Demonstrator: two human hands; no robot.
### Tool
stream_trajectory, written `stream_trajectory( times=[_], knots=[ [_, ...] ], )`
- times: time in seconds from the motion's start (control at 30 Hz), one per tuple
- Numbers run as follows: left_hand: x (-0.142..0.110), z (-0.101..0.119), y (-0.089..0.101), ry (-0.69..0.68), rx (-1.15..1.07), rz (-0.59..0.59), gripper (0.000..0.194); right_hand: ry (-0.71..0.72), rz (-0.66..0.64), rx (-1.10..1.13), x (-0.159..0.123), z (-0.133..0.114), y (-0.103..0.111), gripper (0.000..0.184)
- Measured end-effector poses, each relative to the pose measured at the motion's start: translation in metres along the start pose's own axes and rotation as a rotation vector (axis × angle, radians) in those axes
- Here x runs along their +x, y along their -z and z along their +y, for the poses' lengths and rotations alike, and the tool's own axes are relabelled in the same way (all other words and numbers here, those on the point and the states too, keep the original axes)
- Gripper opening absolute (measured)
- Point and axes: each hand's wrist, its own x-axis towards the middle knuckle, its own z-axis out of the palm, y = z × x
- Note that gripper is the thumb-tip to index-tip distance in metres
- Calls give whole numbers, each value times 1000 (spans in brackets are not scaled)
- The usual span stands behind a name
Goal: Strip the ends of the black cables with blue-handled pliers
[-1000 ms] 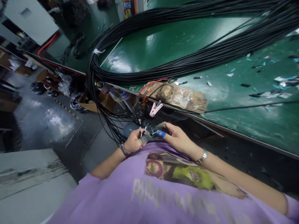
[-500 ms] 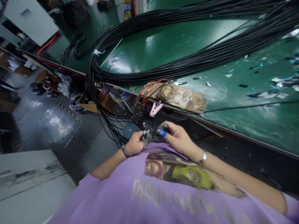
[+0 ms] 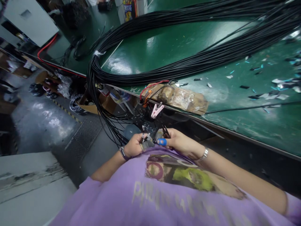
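My left hand (image 3: 134, 146) is closed around the ends of a few thin black cables (image 3: 142, 137), held just in front of my chest. My right hand (image 3: 180, 143) is closed on a small dark cutting tool (image 3: 164, 132), with a blue cover on the thumb (image 3: 162, 142). Both hands meet close together below the edge of the green workbench (image 3: 258, 103). A thick bundle of black cables (image 3: 164, 69) lies across the bench and hangs down over its edge toward my hands.
A taped cardboard pad (image 3: 183, 99) with red and black wires sits on the bench edge, a pink clip (image 3: 156, 110) hanging below it. Cut scraps (image 3: 270, 91) litter the bench at right. Boxes and bags (image 3: 77, 97) stand under the bench; grey floor lies at left.
My hands have stayed together in front of my chest. The right hand has turned a little, so the blue-covered thumb now sits lower and the tool's tip shows above it.
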Motion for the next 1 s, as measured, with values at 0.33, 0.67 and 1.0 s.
stream_trajectory(
  times=[0.33, 0.67, 1.0],
  knots=[
    [4, -8, 9, 253, 184, 12, 39, 109, -11, -373, 7, -2, 14, 31],
    [10, -1, -5, 89, 540, 139, 4, 134, 221, -1052, -1, -4, 0, 9],
    [4, -7, 20, 235, -109, -123, 49, -25, -10, -110, -6, -3, 15, 43]
  ],
)
